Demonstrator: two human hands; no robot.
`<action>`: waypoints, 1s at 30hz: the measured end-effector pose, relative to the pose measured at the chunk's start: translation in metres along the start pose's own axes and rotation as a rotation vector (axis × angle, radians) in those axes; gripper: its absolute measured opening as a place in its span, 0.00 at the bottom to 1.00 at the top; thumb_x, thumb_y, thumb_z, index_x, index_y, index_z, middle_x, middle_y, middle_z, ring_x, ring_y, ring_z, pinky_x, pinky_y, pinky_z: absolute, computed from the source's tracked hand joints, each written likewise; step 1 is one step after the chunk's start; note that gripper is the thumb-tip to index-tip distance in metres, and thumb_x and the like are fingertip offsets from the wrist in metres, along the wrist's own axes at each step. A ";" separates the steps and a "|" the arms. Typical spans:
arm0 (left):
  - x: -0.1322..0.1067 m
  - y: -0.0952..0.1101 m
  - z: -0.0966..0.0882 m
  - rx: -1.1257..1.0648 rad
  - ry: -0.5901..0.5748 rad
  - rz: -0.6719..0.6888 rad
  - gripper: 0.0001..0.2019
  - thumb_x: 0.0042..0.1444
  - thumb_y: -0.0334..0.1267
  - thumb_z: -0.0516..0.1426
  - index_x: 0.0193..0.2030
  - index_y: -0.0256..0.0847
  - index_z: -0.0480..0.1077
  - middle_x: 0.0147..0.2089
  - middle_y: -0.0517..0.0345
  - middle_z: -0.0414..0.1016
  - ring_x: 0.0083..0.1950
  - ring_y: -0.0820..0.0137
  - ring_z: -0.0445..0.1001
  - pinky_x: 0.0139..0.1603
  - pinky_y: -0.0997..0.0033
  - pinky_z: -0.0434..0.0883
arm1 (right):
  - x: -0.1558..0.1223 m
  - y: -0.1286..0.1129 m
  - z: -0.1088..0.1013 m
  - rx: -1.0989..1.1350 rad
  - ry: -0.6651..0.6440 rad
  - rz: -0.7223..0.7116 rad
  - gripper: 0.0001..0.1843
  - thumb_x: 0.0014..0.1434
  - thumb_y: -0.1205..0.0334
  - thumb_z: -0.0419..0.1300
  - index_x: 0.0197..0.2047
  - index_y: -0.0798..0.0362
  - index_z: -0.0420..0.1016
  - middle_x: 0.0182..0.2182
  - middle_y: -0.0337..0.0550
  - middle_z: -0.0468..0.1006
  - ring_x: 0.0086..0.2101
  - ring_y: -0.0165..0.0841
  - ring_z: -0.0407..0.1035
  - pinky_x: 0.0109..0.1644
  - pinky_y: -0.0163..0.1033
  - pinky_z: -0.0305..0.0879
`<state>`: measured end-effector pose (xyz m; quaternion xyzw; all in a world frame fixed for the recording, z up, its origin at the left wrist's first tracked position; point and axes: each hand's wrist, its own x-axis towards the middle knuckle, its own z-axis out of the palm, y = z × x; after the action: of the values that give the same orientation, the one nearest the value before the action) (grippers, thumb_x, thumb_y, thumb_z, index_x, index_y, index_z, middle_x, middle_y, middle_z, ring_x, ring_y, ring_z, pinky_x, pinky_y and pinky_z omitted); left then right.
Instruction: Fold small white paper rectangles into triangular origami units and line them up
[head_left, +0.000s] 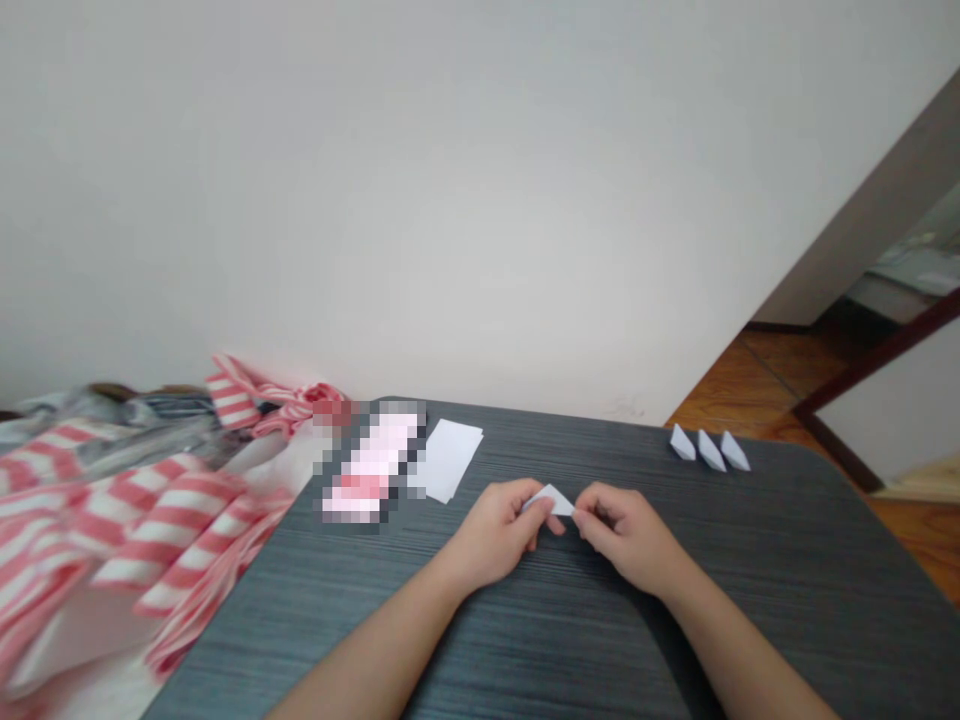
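Note:
A small folded piece of white paper [553, 498], triangular, is held between both hands above the dark grey table [525, 620]. My left hand [501, 530] pinches its left corner with curled fingers. My right hand [622, 532] pinches its right corner, fingers closed. Three finished folded white paper pieces [709, 448] stand in a row at the table's far right. A small stack of flat white paper sheets [448, 458] lies at the far middle of the table.
A pixelated pink-and-white object [371, 465] lies left of the paper sheets. Red-and-white striped fabric [112, 530] is heaped off the table's left edge. A white wall stands behind; wooden floor [757, 385] shows at the right.

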<state>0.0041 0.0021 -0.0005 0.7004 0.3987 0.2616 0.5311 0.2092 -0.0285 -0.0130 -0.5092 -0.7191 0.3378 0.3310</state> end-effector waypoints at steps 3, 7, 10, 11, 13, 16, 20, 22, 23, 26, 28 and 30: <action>0.000 0.001 -0.001 0.026 -0.009 0.012 0.19 0.66 0.45 0.49 0.34 0.36 0.76 0.20 0.63 0.66 0.22 0.75 0.65 0.27 0.77 0.62 | -0.001 0.000 0.000 0.016 -0.029 0.010 0.10 0.61 0.65 0.56 0.28 0.54 0.69 0.22 0.35 0.69 0.24 0.28 0.62 0.28 0.32 0.56; -0.001 0.003 -0.001 0.046 -0.036 0.017 0.19 0.66 0.44 0.49 0.33 0.36 0.77 0.21 0.63 0.67 0.23 0.75 0.66 0.27 0.77 0.62 | -0.002 -0.002 -0.001 0.050 -0.062 0.018 0.11 0.64 0.64 0.54 0.29 0.54 0.69 0.22 0.35 0.69 0.23 0.28 0.63 0.28 0.32 0.58; -0.001 0.005 -0.001 0.035 -0.065 0.017 0.19 0.65 0.43 0.50 0.33 0.36 0.77 0.22 0.62 0.69 0.24 0.75 0.66 0.27 0.78 0.62 | -0.002 -0.003 -0.001 0.034 -0.061 0.019 0.12 0.63 0.65 0.53 0.28 0.54 0.69 0.21 0.34 0.69 0.23 0.27 0.63 0.28 0.32 0.58; -0.001 0.006 -0.001 0.032 -0.071 0.018 0.19 0.65 0.43 0.50 0.33 0.36 0.77 0.23 0.61 0.70 0.24 0.75 0.66 0.27 0.78 0.62 | -0.001 -0.003 -0.001 0.024 -0.059 0.021 0.12 0.63 0.65 0.53 0.28 0.54 0.70 0.21 0.34 0.68 0.23 0.27 0.63 0.28 0.32 0.58; -0.001 0.005 -0.002 0.030 -0.080 0.024 0.19 0.65 0.43 0.50 0.33 0.37 0.77 0.23 0.61 0.70 0.24 0.75 0.66 0.28 0.78 0.63 | 0.000 -0.003 0.000 0.005 -0.054 0.018 0.12 0.63 0.65 0.54 0.28 0.53 0.70 0.20 0.34 0.69 0.22 0.28 0.63 0.28 0.32 0.57; -0.001 0.001 -0.001 0.003 -0.068 0.027 0.18 0.65 0.45 0.50 0.36 0.37 0.77 0.22 0.62 0.68 0.24 0.75 0.66 0.28 0.77 0.62 | 0.000 -0.002 -0.001 -0.016 -0.030 0.001 0.11 0.63 0.65 0.54 0.28 0.53 0.71 0.20 0.35 0.69 0.23 0.28 0.63 0.28 0.32 0.58; 0.002 -0.010 0.004 -0.149 0.044 -0.016 0.17 0.63 0.49 0.51 0.46 0.37 0.71 0.19 0.65 0.67 0.21 0.73 0.66 0.24 0.77 0.62 | 0.000 -0.002 -0.004 -0.022 0.025 -0.001 0.11 0.62 0.65 0.54 0.27 0.53 0.70 0.20 0.34 0.68 0.23 0.29 0.63 0.29 0.33 0.57; 0.004 -0.014 0.006 -0.214 0.085 -0.031 0.17 0.64 0.50 0.51 0.43 0.38 0.69 0.18 0.65 0.66 0.20 0.73 0.65 0.22 0.77 0.61 | -0.001 -0.001 -0.005 -0.011 0.049 0.013 0.12 0.63 0.65 0.54 0.27 0.53 0.69 0.20 0.34 0.68 0.23 0.29 0.63 0.29 0.33 0.58; 0.005 -0.015 0.007 -0.233 0.095 -0.035 0.17 0.64 0.51 0.51 0.41 0.38 0.68 0.18 0.65 0.67 0.19 0.74 0.65 0.21 0.77 0.61 | -0.001 -0.001 -0.006 -0.004 0.059 0.021 0.12 0.63 0.65 0.53 0.27 0.53 0.68 0.20 0.34 0.68 0.23 0.29 0.63 0.29 0.33 0.58; 0.005 -0.013 0.007 -0.226 0.085 -0.040 0.16 0.63 0.50 0.51 0.36 0.38 0.68 0.23 0.61 0.72 0.19 0.75 0.64 0.21 0.78 0.60 | -0.001 0.001 -0.006 0.002 0.070 0.038 0.12 0.63 0.64 0.53 0.27 0.53 0.68 0.19 0.34 0.68 0.22 0.29 0.63 0.29 0.33 0.58; 0.003 -0.010 0.005 -0.174 0.064 -0.038 0.16 0.63 0.49 0.52 0.35 0.38 0.69 0.27 0.59 0.75 0.21 0.76 0.65 0.22 0.78 0.61 | -0.001 0.001 -0.005 -0.002 0.068 0.045 0.12 0.63 0.64 0.53 0.26 0.52 0.67 0.19 0.34 0.68 0.22 0.29 0.63 0.28 0.33 0.57; 0.001 -0.008 0.004 -0.108 0.050 -0.040 0.17 0.63 0.48 0.51 0.33 0.38 0.71 0.25 0.60 0.75 0.21 0.76 0.65 0.24 0.78 0.61 | 0.000 0.001 -0.005 0.001 0.066 0.049 0.12 0.62 0.64 0.53 0.26 0.52 0.67 0.19 0.34 0.67 0.22 0.29 0.62 0.28 0.33 0.58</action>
<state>0.0058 0.0022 -0.0089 0.6561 0.4109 0.2893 0.5630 0.2138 -0.0278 -0.0117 -0.5374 -0.6951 0.3292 0.3461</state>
